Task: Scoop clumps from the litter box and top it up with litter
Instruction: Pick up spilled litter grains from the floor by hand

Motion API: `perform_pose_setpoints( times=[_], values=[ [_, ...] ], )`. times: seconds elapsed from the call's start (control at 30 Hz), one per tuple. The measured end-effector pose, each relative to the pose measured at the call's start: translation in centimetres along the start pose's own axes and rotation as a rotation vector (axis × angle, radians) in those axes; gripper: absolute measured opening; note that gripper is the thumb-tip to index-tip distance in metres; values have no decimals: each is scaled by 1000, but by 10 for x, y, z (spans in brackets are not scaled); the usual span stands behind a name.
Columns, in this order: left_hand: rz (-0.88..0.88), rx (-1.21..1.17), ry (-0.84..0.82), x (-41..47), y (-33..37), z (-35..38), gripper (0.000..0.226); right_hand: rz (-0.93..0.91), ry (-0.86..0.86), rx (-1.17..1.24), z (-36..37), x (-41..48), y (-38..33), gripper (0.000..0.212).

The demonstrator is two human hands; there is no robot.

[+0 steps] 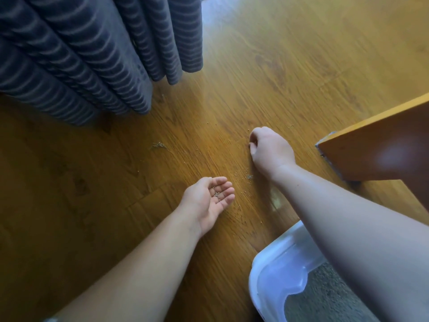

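Observation:
The white litter box sits at the bottom right, and grey litter shows inside it under my right forearm. My left hand is palm up over the wood floor, cupped, with several small litter grains lying on its fingers. My right hand is farther out, knuckles up, its fingertips curled down onto the floor as if pinching at a grain; what it pinches is too small to see. Loose grains lie scattered on the floor between the hands.
A dark blue striped curtain hangs to the floor at the upper left. A wooden furniture corner juts in from the right. A small bit of debris lies on the wood floor left of the hands.

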State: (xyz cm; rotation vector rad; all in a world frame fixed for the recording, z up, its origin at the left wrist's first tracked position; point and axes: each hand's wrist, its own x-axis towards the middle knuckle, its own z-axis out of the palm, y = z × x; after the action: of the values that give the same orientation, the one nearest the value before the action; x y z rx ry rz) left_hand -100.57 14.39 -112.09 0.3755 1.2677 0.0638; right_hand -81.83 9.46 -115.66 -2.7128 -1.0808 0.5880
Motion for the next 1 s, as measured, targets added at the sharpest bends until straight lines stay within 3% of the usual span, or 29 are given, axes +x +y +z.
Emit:
perform_pose_setpoints(
  times=[0.13,0.27,0.33,0.43,0.53,0.93,1.0],
  values=[
    [-30,-52,-4,6,-2,3,33,-134,-80,182,-11,-25,-19,5],
    [-35,-134,-63,8,3,12,30,-416,-375,282,-25,-70,-41,14],
    [-38,-142,-72,8,6,14,29,-362,-292,309,-25,-60,-34,15],
    [-36,-123,-32,8,10,12,26,-131,-51,330,-22,-17,-15,11],
    [-40,-138,-11,9,13,7,25,69,42,321,-20,15,0,8],
    [-24,-116,9,9,18,3,30,-6,39,69,-4,30,-4,9],
    [-31,-101,3,11,17,6,30,-39,8,114,-9,24,-11,6]
  ],
)
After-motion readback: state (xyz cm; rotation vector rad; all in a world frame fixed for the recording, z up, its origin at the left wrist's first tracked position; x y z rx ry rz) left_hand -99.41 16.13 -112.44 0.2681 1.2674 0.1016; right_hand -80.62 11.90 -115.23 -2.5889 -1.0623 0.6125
